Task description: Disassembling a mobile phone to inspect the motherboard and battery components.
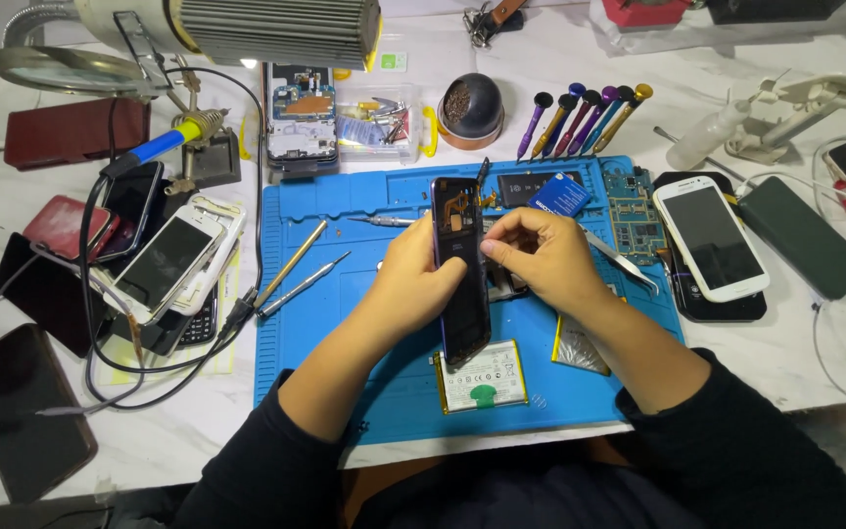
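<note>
An opened dark phone body (pixel 462 294) stands on edge over the blue work mat (pixel 335 323). My left hand (pixel 421 284) grips its left side. My right hand (pixel 540 257) pinches its upper right edge with thumb and fingers. A white phone battery (pixel 482 377) lies on the mat just below the phone. A second flat battery pack (pixel 580 345) lies partly under my right forearm. Metal tweezers (pixel 624 263) rest on the mat right of my right hand.
Two metal pry tools (pixel 296 274) lie on the mat's left. A row of screwdrivers (pixel 580 118), a circuit board (pixel 631 217) and a white phone (pixel 709 238) sit at right. A pile of phones (pixel 164 264), a soldering iron (pixel 164 145) and cables crowd the left.
</note>
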